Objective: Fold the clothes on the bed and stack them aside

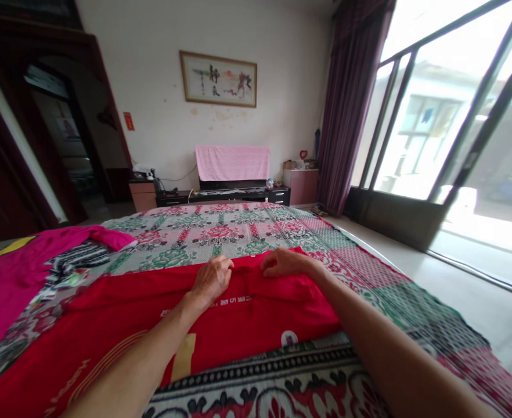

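A red shirt [234, 331] with white lettering, gold bands and a small round badge lies stretched out across the patterned bedspread [219, 232]. My left hand [215, 276] is closed on the shirt's far edge, near its middle, with the fingertips pressed into the cloth. To the right of it, my right hand [284, 262] curls thumb and fingers together on the same far edge. Small creases run through the fabric between and below the two hands. My left forearm crosses over part of the shirt and hides some of its print.
At the left lies a magenta garment [3, 296] beside a black-and-white striped cloth [79, 255]. Beyond the bedspread, a pink towel [232, 162] drapes over something on a low black cabinet [173, 200]. A glass door [413, 145] and purple curtain [347, 116] stand at the right.
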Motion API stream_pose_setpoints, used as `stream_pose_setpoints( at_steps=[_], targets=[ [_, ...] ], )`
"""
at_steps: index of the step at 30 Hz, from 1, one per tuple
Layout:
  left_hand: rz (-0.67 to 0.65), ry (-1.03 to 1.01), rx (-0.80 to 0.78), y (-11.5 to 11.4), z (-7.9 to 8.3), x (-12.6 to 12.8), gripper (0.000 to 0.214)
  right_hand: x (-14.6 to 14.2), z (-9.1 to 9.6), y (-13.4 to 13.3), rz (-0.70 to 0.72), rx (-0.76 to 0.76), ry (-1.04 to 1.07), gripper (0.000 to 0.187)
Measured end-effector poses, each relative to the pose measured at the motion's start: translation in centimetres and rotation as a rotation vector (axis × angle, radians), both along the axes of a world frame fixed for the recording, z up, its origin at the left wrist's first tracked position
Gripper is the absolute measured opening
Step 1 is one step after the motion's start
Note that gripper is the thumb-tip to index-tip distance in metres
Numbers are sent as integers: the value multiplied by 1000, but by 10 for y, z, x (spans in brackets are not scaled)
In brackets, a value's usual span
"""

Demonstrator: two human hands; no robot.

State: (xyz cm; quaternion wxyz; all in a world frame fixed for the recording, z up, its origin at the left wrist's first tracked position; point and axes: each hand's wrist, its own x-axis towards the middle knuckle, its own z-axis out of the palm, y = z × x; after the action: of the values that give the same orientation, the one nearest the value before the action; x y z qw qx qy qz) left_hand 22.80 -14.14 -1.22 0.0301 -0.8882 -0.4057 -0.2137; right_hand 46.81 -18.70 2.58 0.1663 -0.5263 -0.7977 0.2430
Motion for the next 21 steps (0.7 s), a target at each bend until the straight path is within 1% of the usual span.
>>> stream_pose_setpoints(
  at_steps=[2,4,6,9,11,13,15,17,19,21],
  targets=[
    [11,6,54,-1,2,-1,26,-1,1,-1,37,-40,-37,17],
    [-3,49,92,-3,4,-2,28,-2,1,-1,26,-45,-67,16],
    [-31,111,96,-4,5,-4,30,-4,1,-2,0,-21,-91,16],
    [-65,185,85,-6,4,-5,33,-10,-3,-1,-39,99,-72,19],
    [-72,195,96,-7,2,-5,35,-15,-5,-1,-79,209,-47,22],
    [-97,187,109,-8,1,-4,33,-17,-6,-1,-111,270,-71,21],
    [-121,154,100,-7,1,-4,30,-17,-6,-1,-131,246,-141,19],
    [-106,83,75,-5,3,-3,28,-15,-3,-2,-147,174,-199,22],
    [-35,-9,47,-3,7,-4,26,-11,0,-3,-177,126,-218,24],
    [49,-78,24,-1,13,-6,28,-5,4,-3,-243,139,-225,24]
  ],
)
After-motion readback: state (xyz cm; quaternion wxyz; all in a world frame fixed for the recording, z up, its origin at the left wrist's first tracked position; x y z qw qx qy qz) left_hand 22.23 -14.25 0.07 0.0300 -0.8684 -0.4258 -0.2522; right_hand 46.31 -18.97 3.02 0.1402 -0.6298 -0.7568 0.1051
